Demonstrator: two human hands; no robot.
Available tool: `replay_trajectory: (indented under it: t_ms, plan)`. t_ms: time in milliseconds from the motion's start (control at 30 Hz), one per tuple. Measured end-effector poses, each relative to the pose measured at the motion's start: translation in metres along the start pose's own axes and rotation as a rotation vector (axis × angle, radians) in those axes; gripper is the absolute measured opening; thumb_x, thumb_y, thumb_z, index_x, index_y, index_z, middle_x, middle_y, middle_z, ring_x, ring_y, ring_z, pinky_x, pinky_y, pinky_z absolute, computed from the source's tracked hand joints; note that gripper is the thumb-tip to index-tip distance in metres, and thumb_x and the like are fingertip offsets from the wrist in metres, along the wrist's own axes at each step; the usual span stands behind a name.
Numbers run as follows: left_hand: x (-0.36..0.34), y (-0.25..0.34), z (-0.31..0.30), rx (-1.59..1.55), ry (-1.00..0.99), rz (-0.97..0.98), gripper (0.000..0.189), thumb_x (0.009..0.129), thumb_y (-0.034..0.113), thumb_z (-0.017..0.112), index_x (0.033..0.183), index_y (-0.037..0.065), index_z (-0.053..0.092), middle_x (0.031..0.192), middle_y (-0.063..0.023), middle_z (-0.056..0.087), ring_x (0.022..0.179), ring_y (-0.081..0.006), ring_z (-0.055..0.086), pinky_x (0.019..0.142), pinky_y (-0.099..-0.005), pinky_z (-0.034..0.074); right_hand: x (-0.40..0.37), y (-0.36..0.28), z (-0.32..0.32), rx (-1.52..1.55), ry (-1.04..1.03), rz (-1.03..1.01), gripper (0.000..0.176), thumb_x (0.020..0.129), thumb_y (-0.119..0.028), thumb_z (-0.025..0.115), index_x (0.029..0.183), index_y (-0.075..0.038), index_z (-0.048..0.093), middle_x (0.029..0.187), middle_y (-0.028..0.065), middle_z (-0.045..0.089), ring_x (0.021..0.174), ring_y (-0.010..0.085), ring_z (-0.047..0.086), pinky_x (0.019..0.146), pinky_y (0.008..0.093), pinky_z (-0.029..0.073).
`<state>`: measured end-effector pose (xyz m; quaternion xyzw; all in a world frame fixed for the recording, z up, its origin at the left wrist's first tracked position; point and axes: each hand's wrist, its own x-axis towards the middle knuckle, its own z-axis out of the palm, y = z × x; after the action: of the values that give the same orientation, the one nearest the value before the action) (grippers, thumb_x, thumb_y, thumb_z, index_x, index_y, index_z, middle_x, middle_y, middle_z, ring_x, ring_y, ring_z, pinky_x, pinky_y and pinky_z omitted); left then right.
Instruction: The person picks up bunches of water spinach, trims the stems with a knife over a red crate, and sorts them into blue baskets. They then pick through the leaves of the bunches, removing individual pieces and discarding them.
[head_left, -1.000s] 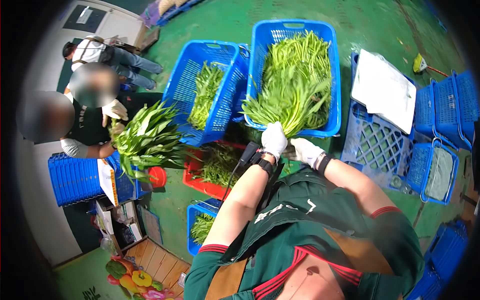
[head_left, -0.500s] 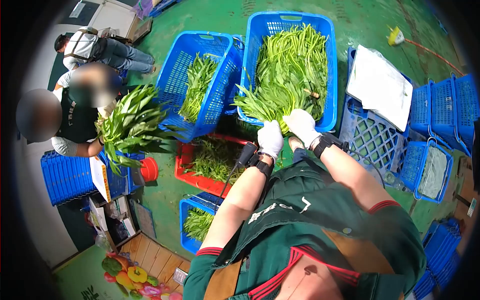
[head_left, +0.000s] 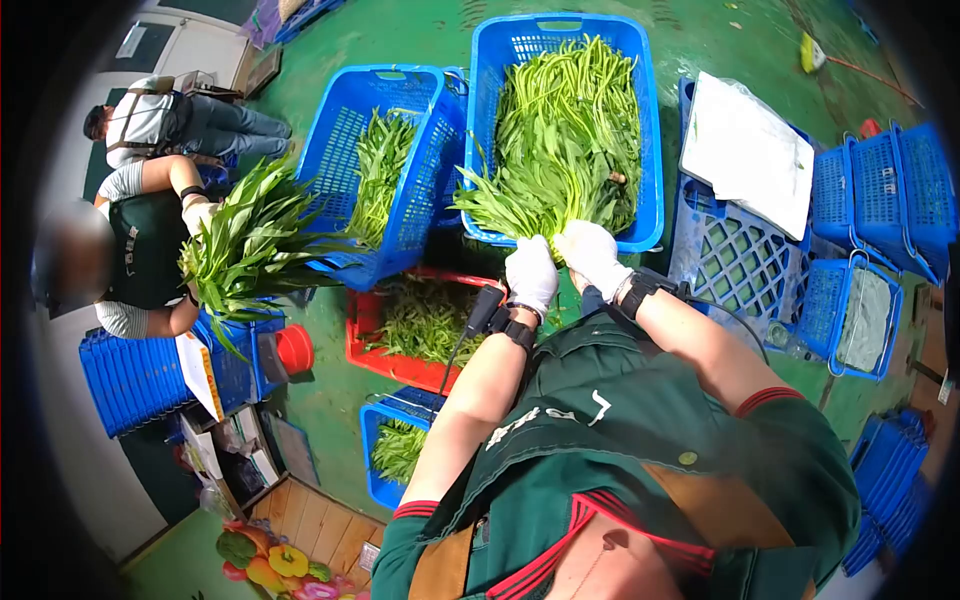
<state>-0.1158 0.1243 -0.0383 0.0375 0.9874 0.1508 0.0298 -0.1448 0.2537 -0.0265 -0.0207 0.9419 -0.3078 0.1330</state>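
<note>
My left hand [head_left: 532, 275] and my right hand [head_left: 590, 256], both in white gloves, are side by side at the near rim of a large blue basket [head_left: 652, 150]. Their fingers are closed round the gathered lower ends of a bunch of leafy greens [head_left: 545, 200]. The leaves fan out over more long-stemmed greens [head_left: 565, 90] that fill the basket. A second blue basket [head_left: 325, 130], tilted, holds some greens [head_left: 380, 180] to the left. Below it, a red crate [head_left: 400, 372] contains loose greens.
At the left a co-worker [head_left: 140, 250] holds a big leafy bunch [head_left: 255, 250]; another person [head_left: 150, 125] bends behind. A crate with a white board [head_left: 745, 150] and stacked blue baskets [head_left: 880, 200] stand right. A small blue basket [head_left: 380, 485] sits lower left.
The view has shifted slightly. My hands have come closer together at the bunch's ends. The co-worker has turned and raised an arm beside their own bunch.
</note>
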Motion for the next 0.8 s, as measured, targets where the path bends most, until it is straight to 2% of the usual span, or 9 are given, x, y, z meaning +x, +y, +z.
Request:
replay_trajectory:
  t_ms: [67,133,233,300,400,500,533,633,800]
  plan:
    - [0.0,-0.003,0.001,-0.021,0.0,0.008,0.008,0.077,0.009,0.058,0.083,0.005,0.055,0.079,-0.0216,0.059,0.071,-0.0392,0.062,0.062,-0.0475,0.05,0.001,-0.004,-0.001,0.012,0.061,-0.025,0.04,0.083,-0.039,0.058,0.077,-0.002,0.07,0.076,0.0183,0.067,0.072,0.0356,0.066,0.065,0.0436,0.052]
    - [0.001,-0.002,0.002,-0.077,0.003,0.009,0.01,0.076,0.009,0.059,0.084,0.005,0.056,0.078,-0.0223,0.059,0.072,-0.0392,0.062,0.062,-0.0471,0.05,0.009,-0.007,-0.009,0.038,-0.225,0.241,0.039,0.082,-0.037,0.058,0.075,-0.001,0.071,0.076,0.0182,0.068,0.074,0.0348,0.067,0.066,0.042,0.053]
    - [0.001,0.003,-0.005,0.026,-0.057,-0.021,0.011,0.076,0.009,0.059,0.087,0.005,0.058,0.081,-0.0214,0.06,0.073,-0.0378,0.063,0.063,-0.0455,0.051,0.007,-0.017,-0.026,0.205,-0.294,0.326,0.039,0.083,-0.036,0.056,0.075,-0.001,0.071,0.077,0.0168,0.069,0.075,0.0335,0.068,0.065,0.041,0.053]
    - [0.001,0.003,-0.006,0.043,-0.062,-0.02,0.012,0.077,0.011,0.059,0.088,0.006,0.059,0.081,-0.0209,0.061,0.073,-0.0371,0.063,0.064,-0.0447,0.052,0.006,-0.018,-0.02,0.204,-0.277,0.326,0.034,0.08,-0.033,0.058,0.074,-0.003,0.071,0.075,0.0141,0.069,0.074,0.0327,0.068,0.065,0.0411,0.053]
    - [0.005,-0.003,0.002,0.017,-0.08,-0.008,0.014,0.078,0.013,0.06,0.091,0.007,0.06,0.083,-0.0203,0.062,0.075,-0.0365,0.064,0.066,-0.0435,0.052,-0.006,-0.02,-0.005,-0.02,0.128,-0.062,0.03,0.079,-0.037,0.059,0.075,-0.008,0.067,0.07,0.013,0.067,0.069,0.0327,0.066,0.061,0.0421,0.052]
    - [0.002,-0.002,0.0,-0.03,-0.131,0.007,0.016,0.079,0.015,0.06,0.094,0.009,0.06,0.086,-0.0209,0.061,0.076,-0.0371,0.064,0.066,-0.0438,0.052,-0.007,-0.024,-0.011,-0.05,0.169,-0.125,0.035,0.081,-0.043,0.058,0.077,-0.009,0.067,0.069,0.0142,0.066,0.068,0.0329,0.066,0.059,0.0428,0.052]
    - [0.0,0.0,-0.004,-0.063,-0.081,0.021,0.017,0.079,0.014,0.06,0.096,0.009,0.06,0.087,-0.0204,0.061,0.075,-0.0372,0.063,0.066,-0.0441,0.052,-0.005,-0.027,-0.016,-0.118,0.05,0.042,0.037,0.08,-0.045,0.061,0.075,-0.009,0.068,0.068,0.0153,0.066,0.067,0.0329,0.067,0.058,0.0416,0.052]
    - [0.0,0.005,-0.013,-0.118,-0.028,0.045,0.018,0.078,0.011,0.059,0.096,0.008,0.057,0.085,-0.0202,0.059,0.074,-0.0378,0.063,0.065,-0.0451,0.051,0.004,-0.024,-0.021,-0.093,-0.124,0.171,0.038,0.08,-0.045,0.062,0.072,-0.008,0.069,0.069,0.0158,0.067,0.066,0.0327,0.067,0.058,0.0407,0.053]
    - [-0.001,0.0,-0.003,0.0,0.004,0.047,0.008,0.084,0.012,0.052,0.085,0.004,0.054,0.08,-0.0213,0.058,0.068,-0.0384,0.062,0.06,-0.0458,0.051,0.007,-0.019,-0.002,-0.091,0.018,0.081,0.021,0.075,-0.025,0.059,0.071,-0.007,0.07,0.071,0.0164,0.067,0.069,0.0327,0.068,0.06,0.041,0.054]
